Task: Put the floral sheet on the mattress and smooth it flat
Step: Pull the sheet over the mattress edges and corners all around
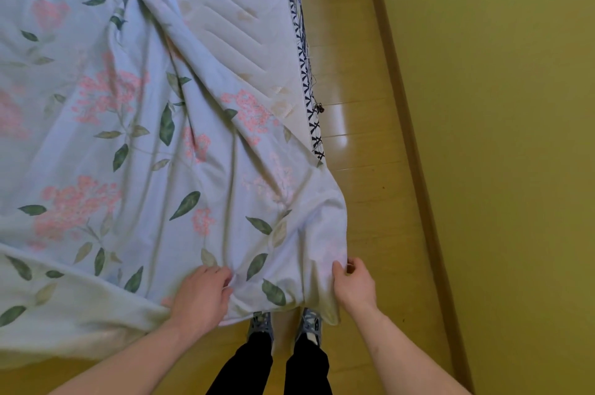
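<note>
Now both hands grip sheet (135,143) edge.

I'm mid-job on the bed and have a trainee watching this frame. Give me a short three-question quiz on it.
1. True or false: the floral sheet already covers the whole mattress.
2. Which hand pinches the sheet's corner nearest the wall: A) left hand, B) right hand, C) neither?
3. Fill in: the bare quilted strip of mattress lies along the side nearest the wooden ____.

Key:
1. False; a quilted strip is uncovered and the sheet is creased.
2. B; the left hand's grip is further in along the near edge.
3. floor.
</note>
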A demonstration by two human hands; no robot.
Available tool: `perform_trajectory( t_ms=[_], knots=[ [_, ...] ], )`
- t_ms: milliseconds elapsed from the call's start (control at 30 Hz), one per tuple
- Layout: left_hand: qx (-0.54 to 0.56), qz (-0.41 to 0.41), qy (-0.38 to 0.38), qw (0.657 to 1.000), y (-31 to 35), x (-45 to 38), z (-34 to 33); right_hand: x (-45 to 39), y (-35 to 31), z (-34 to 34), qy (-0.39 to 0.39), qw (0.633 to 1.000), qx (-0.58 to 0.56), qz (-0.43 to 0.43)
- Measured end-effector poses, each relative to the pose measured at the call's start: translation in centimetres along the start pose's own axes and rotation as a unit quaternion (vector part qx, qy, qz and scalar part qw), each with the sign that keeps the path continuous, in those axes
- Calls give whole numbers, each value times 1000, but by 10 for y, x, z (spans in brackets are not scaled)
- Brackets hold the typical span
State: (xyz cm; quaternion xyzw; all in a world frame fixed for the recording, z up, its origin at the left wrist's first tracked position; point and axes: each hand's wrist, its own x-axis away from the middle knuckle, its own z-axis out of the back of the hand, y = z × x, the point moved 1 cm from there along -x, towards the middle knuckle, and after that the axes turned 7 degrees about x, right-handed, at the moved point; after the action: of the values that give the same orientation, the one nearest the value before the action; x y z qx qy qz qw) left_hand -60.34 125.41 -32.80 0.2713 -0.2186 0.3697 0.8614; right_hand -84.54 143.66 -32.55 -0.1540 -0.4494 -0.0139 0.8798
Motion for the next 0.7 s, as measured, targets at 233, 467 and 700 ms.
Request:
perform_trajectory(
  t_ms=[233,467,700],
  knots=[
    [30,114,54,992,-22,11,44,3,4,17,80,994,73,33],
    [-51,194,-78,977,-62,8,64,15,4,7,42,988,140,51],
    [67,64,58,994,18,-45,96,15,1,11,-7,983,175,47]
  ],
)
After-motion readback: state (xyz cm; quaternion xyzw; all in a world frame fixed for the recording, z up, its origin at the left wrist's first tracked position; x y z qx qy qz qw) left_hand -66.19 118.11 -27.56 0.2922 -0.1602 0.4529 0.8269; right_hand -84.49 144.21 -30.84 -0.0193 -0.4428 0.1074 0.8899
